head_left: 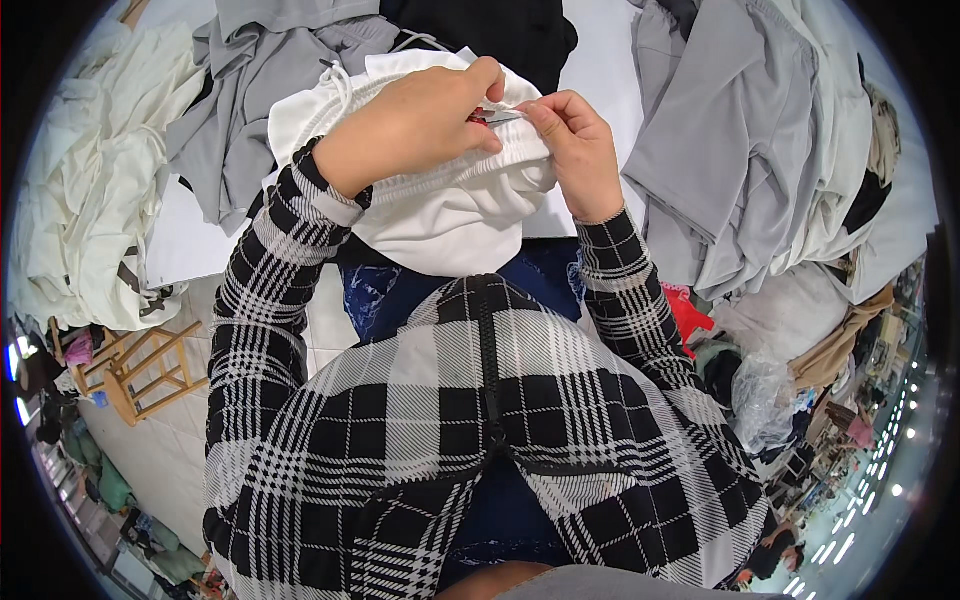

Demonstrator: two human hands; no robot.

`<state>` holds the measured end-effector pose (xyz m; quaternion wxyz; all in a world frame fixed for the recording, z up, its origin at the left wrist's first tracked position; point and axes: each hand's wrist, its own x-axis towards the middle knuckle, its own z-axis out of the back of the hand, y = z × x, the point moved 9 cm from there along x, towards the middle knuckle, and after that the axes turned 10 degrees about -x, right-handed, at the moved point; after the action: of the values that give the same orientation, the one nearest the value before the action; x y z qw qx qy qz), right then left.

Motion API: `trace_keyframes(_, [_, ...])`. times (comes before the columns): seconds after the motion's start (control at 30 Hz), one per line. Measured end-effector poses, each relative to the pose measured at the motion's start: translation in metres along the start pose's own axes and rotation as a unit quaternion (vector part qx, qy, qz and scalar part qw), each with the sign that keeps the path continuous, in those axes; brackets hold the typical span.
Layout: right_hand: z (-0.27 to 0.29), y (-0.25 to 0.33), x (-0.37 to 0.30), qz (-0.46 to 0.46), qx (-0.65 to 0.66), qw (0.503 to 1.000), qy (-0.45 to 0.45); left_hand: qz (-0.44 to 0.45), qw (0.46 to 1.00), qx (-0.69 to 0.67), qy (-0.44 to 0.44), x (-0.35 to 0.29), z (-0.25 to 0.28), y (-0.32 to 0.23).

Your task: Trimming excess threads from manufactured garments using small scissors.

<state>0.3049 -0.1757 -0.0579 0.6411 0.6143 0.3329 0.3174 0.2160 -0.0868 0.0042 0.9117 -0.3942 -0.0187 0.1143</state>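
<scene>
Here, the left hand [425,125] is closed around a small red-handled tool [479,117], its metal blade pointing right; the curled fingers hide most of the handle. The right hand [580,150] pinches the gathered waistband of a white garment [450,225] between thumb and forefinger, just beside the blade tip, with no gap visible in the pinch. This garment lies bunched at the middle of the worktop's [612,70] near edge and droops past it toward the lap. Beyond it, a black garment [490,30] lies by the far edge. Grey garments [715,150] cover the right part, more grey cloth [225,120] sits toward the far left corner, and a white pile [95,190] spreads along the left edge.
</scene>
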Motion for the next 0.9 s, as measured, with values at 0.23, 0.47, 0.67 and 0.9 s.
trace_keyframes(0.23, [0.001,-0.002,0.001,0.004,0.011,1.000,-0.005,-0.008,0.999,-0.040,-0.006,0.000,0.004,-0.005])
trace_keyframes(0.47, [0.000,0.000,0.000,0.009,-0.007,1.000,0.000,0.006,1.000,-0.001,0.031,0.004,-0.002,-0.007])
trace_keyframes(0.67, [0.000,0.004,-0.001,0.021,-0.031,0.999,-0.004,-0.001,0.999,0.003,0.036,0.004,-0.005,-0.010])
trace_keyframes(0.9, [0.003,0.004,-0.003,0.026,0.031,0.999,-0.018,0.025,0.991,-0.106,-0.077,-0.008,0.020,0.007])
